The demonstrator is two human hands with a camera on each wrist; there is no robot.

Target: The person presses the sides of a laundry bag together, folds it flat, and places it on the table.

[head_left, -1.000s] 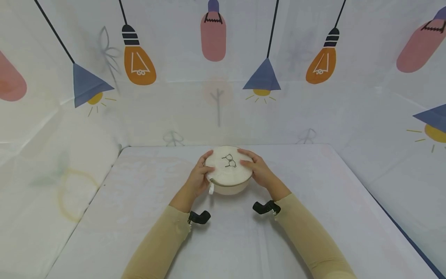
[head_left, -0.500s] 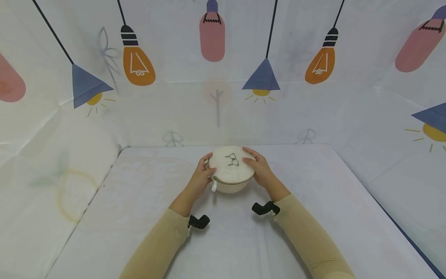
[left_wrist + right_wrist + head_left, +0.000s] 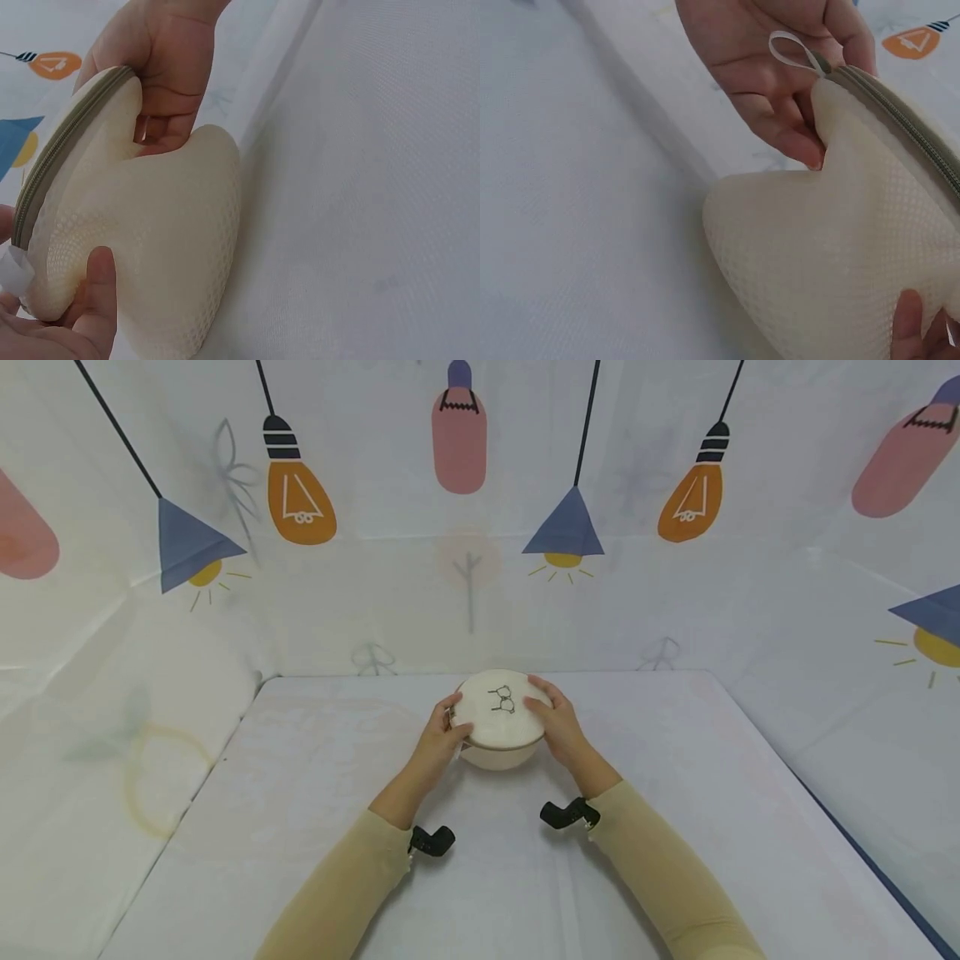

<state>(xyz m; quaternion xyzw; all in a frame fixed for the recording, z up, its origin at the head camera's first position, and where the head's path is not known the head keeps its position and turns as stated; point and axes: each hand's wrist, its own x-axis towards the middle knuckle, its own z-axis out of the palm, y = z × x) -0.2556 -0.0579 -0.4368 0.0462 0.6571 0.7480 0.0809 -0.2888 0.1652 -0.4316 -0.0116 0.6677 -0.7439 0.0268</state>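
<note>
Left sleeve point(image 3: 337, 889), right sleeve point(image 3: 667, 868): plain tan, close-fitting.
Right sleeve creased across the forearm. Left fitting point(image 3: 435, 842) and right fitting point(image 3: 566, 814), one at each cuff: black, elbow-shaped. Left hand point(image 3: 438, 739), right hand point(image 3: 559, 725): bare.

And straight up the middle there's a lane over the tabletop point(image 3: 491, 877), between the left sleeve point(image 3: 337, 889) and the right sleeve point(image 3: 667, 877). Mind the squeeze: the left wrist mount point(image 3: 433, 842) and right wrist mount point(image 3: 564, 814), both black, jut inward and narrow it. At the far end the round pouch point(image 3: 498, 714) blocks the way, its flanks taken by the left hand point(image 3: 433, 742) and right hand point(image 3: 562, 731); its front and the middle of its top are open to reach. Out wide, room on both sides! Behind, the back wall point(image 3: 405, 602) shuts things off, and the gap there can't be judged.
</note>
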